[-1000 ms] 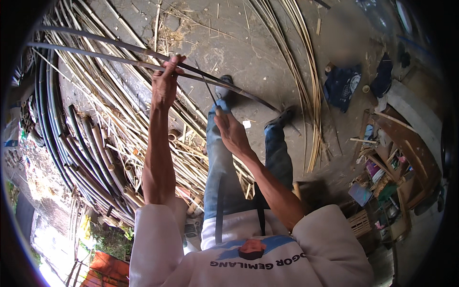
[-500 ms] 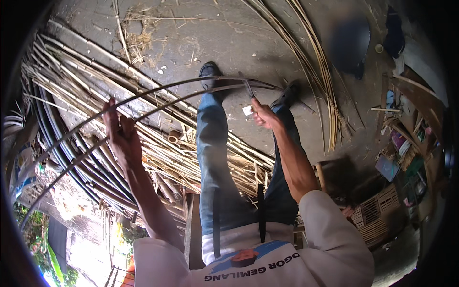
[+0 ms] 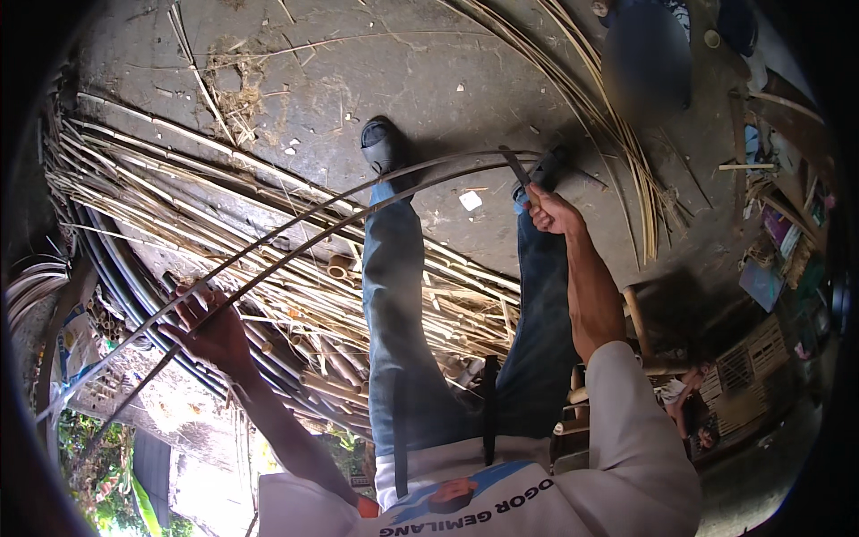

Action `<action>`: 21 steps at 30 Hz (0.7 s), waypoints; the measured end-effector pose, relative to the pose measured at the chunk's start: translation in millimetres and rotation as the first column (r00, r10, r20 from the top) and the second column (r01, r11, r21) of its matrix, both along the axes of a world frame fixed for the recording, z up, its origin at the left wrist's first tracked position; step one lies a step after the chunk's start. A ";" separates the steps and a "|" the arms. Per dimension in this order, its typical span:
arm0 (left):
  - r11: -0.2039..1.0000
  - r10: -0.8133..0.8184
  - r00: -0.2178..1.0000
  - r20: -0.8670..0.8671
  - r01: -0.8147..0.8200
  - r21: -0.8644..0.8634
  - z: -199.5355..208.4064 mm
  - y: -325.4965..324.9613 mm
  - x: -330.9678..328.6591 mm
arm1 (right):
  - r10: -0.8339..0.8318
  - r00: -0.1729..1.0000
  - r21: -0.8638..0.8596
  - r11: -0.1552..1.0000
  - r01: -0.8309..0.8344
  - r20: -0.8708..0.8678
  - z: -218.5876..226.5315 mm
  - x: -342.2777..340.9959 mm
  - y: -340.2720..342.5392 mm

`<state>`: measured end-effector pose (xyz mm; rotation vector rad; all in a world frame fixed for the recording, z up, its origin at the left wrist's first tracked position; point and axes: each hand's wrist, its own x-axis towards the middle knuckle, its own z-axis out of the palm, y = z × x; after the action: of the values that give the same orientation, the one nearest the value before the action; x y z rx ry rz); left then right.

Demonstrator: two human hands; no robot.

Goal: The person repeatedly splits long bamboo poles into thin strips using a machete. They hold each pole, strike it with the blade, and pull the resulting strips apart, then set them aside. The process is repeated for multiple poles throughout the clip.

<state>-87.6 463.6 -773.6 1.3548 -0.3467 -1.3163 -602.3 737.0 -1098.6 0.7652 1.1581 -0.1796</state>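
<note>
Two long, thin dark bamboo strips [image 3: 268,277] arch from the lower left over my feet to the right shoe. My left hand [image 3: 215,336] holds them toward their left part, its fingers loosely spread; one strip runs between thumb and fingers, the other along the fingertips. In my right hand [image 3: 550,210] is the handle of a knife [image 3: 517,167], its narrow blade pointing up and to the left. That blade touches or crosses the strips near their bend beside the right shoe [image 3: 541,170]; exact contact is too small to tell.
A heap of pale bamboo poles [image 3: 170,170] spreads at left and under my legs. Dark curved lengths [image 3: 116,273] lie beside it. Long bamboo strips [image 3: 617,134] curve across the floor at upper right. A woven panel [image 3: 747,362] and clutter stand at right.
My right hand with the knife has moved right, toward the right shoe. My left hand has moved down, its fingers spreading more around the strips. The view has shifted slightly.
</note>
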 end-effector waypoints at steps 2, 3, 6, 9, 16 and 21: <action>0.999 0.027 0.998 -0.064 -0.029 -0.032 -2.8 -15.4 -13.8 | 0.156 0.968 -0.149 0.971 -0.186 -0.195 6.7 18.3 11.4; 0.997 -0.048 0.981 -0.186 0.035 -0.075 -2.5 -21.2 -16.2 | 0.394 0.842 -0.126 0.876 -0.465 -0.369 15.0 28.2 12.4; 0.981 -0.151 0.984 -0.097 0.137 -0.138 -13.4 -39.6 10.7 | 0.511 0.011 0.053 0.111 -0.992 -0.859 64.5 48.4 9.0; 0.977 0.026 0.994 0.111 -0.001 -0.215 -22.2 -73.9 38.9 | 0.437 -0.022 0.061 0.076 -0.995 -0.899 95.9 33.0 6.1; 0.992 0.118 0.963 0.241 -0.105 -0.064 132.7 -147.6 16.5 | 0.286 -0.119 0.100 -0.079 -0.992 -0.951 210.5 -41.2 1.9; 0.967 -0.210 0.952 0.223 0.237 -0.099 218.0 -201.8 122.7 | 0.240 -0.443 0.448 -0.036 -0.893 -0.864 233.7 -207.2 167.8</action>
<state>35.1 261.8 -555.6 1.3820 -0.7355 -1.3133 -809.5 904.8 -865.0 -1.3149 2.3758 0.3142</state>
